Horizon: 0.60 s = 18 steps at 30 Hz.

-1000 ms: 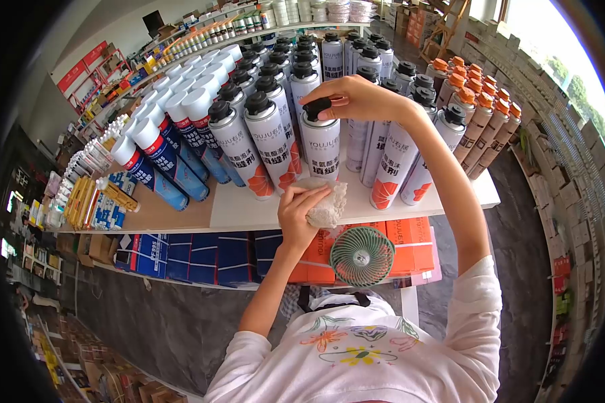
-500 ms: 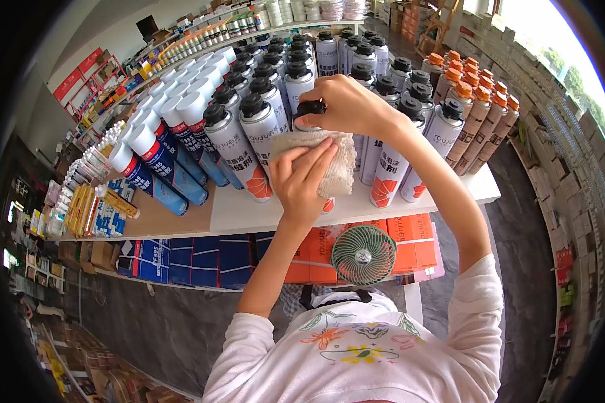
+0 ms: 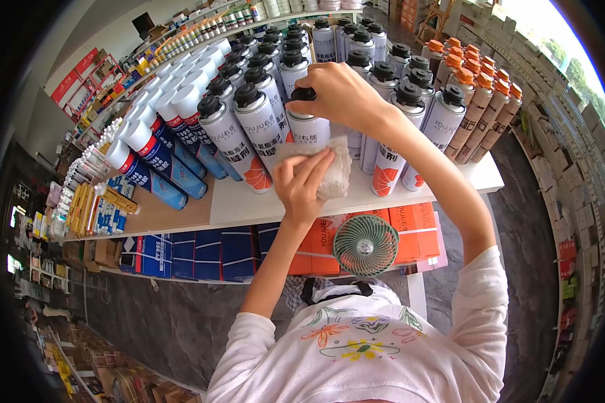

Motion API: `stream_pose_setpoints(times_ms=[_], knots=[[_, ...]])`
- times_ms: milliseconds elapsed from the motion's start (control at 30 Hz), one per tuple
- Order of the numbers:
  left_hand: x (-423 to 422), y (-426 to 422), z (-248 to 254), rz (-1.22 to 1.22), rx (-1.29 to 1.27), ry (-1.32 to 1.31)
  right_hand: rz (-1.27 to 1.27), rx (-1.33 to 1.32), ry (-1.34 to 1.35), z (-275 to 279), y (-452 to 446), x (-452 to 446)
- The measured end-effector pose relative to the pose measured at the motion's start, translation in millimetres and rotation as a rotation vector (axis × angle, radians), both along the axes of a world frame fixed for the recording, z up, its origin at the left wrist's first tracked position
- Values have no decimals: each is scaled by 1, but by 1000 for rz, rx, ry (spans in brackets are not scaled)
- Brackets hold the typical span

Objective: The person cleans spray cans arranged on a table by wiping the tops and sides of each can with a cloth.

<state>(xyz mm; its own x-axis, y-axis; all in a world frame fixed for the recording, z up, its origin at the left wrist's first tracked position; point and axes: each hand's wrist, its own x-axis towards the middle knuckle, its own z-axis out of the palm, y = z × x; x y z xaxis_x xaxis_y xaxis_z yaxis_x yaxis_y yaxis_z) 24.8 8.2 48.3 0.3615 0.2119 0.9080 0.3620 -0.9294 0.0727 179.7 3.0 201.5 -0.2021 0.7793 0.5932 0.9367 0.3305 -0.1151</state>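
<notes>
A white spray can (image 3: pixel 308 129) with a black cap stands in the front row on the shelf. My right hand (image 3: pixel 339 92) grips it from above by the black cap. Against its lower front, my left hand (image 3: pixel 306 180) presses a folded beige cloth (image 3: pixel 336 176), fingers closed on it. The cloth hides the lower part of the can. Similar white cans with black caps stand close on both sides, one on the left (image 3: pixel 255 121) and one on the right (image 3: pixel 391 151), each with an orange design near its base.
Blue cans with white caps (image 3: pixel 156 168) fill the left side, and brown cans with orange caps (image 3: pixel 482 114) the right. Below the white shelf (image 3: pixel 249 209) are blue boxes (image 3: pixel 208 255) and orange boxes (image 3: pixel 410 232). A small green fan (image 3: pixel 365 246) is in front of my body.
My left hand and the cloth have slid down the can, so more of its printed upper side shows. My right hand stays on the cap, slightly lower and further left.
</notes>
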Motion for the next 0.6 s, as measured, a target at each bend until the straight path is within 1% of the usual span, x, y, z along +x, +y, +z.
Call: stream_pose_setpoints(times_ms=[67, 133, 200, 267, 300, 367, 467, 533, 567, 600], knots=[[8, 2, 32, 13, 52, -198, 24, 14, 7, 1, 3, 2], [11, 6, 30, 64, 80, -189, 33, 10, 34, 1, 2, 1], [12, -1, 14, 42, 28, -155, 32, -13, 50, 2, 0, 2], [10, 0, -27, 44, 21, -129, 34, 29, 17, -1, 2, 1], [6, 1, -47, 30, 13, -83, 49, 105, 38, -5, 4, 0], [1, 5, -71, 14, -2, -34, 34, 109, 43, -6, 4, -1], [-8, 9, -87, -20, 17, 32, 40, 147, 70, -10, 3, -1], [-14, 11, -88, -61, 51, 84, 5, 116, 62, -6, 0, -3], [-18, 12, -90, -55, 50, 79, -42, 1, 59, -4, -2, -3], [-21, 11, -94, -78, 24, 91, -36, 1, 54, -5, -3, -4]])
